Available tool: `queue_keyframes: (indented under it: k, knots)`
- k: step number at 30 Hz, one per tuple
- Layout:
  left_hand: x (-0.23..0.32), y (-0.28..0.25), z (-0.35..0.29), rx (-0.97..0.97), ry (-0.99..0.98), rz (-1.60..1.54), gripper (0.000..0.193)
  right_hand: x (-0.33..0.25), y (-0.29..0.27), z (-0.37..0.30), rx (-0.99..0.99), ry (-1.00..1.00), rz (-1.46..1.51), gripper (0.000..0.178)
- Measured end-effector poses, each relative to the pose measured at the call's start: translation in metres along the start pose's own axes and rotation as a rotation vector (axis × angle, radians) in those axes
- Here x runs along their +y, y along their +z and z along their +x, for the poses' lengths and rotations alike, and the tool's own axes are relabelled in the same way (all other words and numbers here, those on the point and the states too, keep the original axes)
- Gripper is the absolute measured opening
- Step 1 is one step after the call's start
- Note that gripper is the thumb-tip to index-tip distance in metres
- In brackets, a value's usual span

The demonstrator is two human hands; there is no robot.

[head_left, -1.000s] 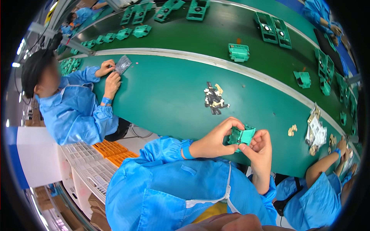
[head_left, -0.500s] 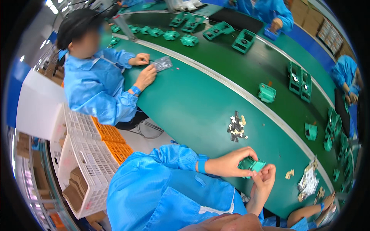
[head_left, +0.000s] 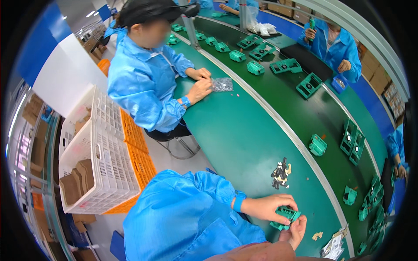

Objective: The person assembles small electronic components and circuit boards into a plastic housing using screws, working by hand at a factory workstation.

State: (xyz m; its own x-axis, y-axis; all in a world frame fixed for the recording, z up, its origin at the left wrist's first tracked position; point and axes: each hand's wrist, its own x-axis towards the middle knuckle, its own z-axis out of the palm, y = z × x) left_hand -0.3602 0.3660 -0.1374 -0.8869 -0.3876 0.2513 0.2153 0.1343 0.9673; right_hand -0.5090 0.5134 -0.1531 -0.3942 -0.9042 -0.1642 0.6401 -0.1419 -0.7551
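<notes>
Green plastic housing [head_left: 285, 217]: being held in two hands, on the worker's side of the small-parts pile [head_left: 281, 173].
Left hand [head_left: 271, 207] is pinching its body between thumb and fingers; right hand [head_left: 297, 230] is pinching its edge, fingertips partly hidden. Apparently in-hand fitting or checking is under way; next move is probably calling for steady left-hand support.

Scene was brightly, fairly evenly lit by ceiling lights [head_left: 92, 14], seen upper left. Soft sheen was thrown on the green table [head_left: 250, 150]; the belt [head_left: 328, 114] was left darker. The metal rail [head_left: 271, 112] was bent by fisheye distortion, corners blacked out. Left hand [head_left: 271, 208], right hand [head_left: 297, 231] and green case [head_left: 286, 213] were captured reasonably sharp.
</notes>
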Motion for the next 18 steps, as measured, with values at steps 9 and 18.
queue_keyframes:
  k: [9, 18]
  knots:
    - [-0.007, 0.011, -0.002, 0.075, 0.042, 0.096, 0.041, 0.004, -0.054, 0.024, -0.123, 0.076, -0.128, 0.036]
    - [0.001, 0.018, -0.007, 0.057, 0.147, 0.070, 0.086, -0.010, -0.077, 0.028, -0.045, -0.011, -0.397, 0.040]
